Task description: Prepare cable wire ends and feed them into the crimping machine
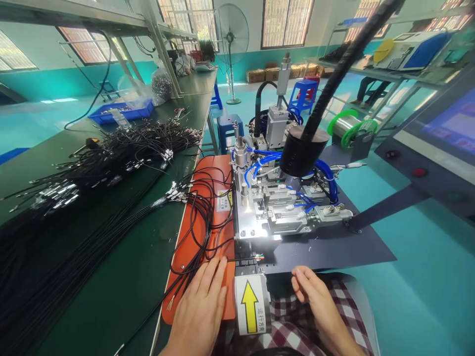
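Note:
My left hand [203, 299] lies with its fingers stretched out over the orange plate [224, 227], the fingertips by a black cable. That cable runs to the right into the black conveyor block [247, 264], and its stripped end shows thin coloured wires [260, 257]. More black cables [202, 212] loop across the orange plate beside the hand. My right hand [313, 296] hovers above my lap, right of the conveyor; thumb and fingers are curled together and nothing shows between them. A cover with a yellow arrow [250, 306] sits between both hands.
Ahead stands a metal machine [267, 212] with blue air hoses, under a black flexible duct [330, 84]. On the green table [144, 247] lie bundles of black cables [141, 143] and a blue tray [122, 112]. A control panel [430, 158] juts in at right, near a wire spool [349, 126].

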`<state>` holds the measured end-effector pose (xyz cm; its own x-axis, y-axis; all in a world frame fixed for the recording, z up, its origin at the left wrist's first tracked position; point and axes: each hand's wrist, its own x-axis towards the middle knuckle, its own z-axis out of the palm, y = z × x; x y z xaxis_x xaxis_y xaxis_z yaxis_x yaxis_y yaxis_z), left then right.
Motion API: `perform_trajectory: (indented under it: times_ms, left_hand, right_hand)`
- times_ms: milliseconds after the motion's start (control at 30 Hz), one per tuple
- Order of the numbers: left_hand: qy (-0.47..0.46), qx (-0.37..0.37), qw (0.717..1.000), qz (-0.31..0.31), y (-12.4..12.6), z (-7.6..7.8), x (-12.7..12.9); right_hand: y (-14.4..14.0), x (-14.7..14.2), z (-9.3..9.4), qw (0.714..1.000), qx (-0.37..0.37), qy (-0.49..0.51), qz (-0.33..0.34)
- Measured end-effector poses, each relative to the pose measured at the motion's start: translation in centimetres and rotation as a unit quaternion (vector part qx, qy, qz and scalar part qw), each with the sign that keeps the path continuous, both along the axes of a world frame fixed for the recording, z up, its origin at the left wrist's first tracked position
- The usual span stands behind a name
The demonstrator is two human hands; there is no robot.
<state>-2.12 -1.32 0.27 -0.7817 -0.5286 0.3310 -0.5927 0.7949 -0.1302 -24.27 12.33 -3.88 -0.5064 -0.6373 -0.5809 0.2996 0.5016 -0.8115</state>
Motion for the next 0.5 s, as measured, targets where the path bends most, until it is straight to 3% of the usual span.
perform_trajectory:
  times_ms: [100,200,300,500]
  left_hand:
    - [-0.023,0.016,1.0,0.009,-0.6,-1.0,-0.1]
    - [-0.071,0.118,0.989,0.046,-2.0,-1.7,-0.8]
    - [-0.091,0.214,0.971,0.058,-4.0,-1.4,-2.0]
    - [-0.089,0.232,0.968,0.019,-5.9,-0.7,-2.9]
  right_hand:
    - [0.2,0.1,-0.4,1.0,0.001,-0.005,0.01]
    - [0.7,-0.2,-1.5,1.0,-0.002,-0.015,0.027]
    - [1.1,-0.6,-2.4,0.999,-0.014,-0.014,0.047]
    - [1.2,-0.1,-2.6,0.999,-0.031,-0.015,-0.012]
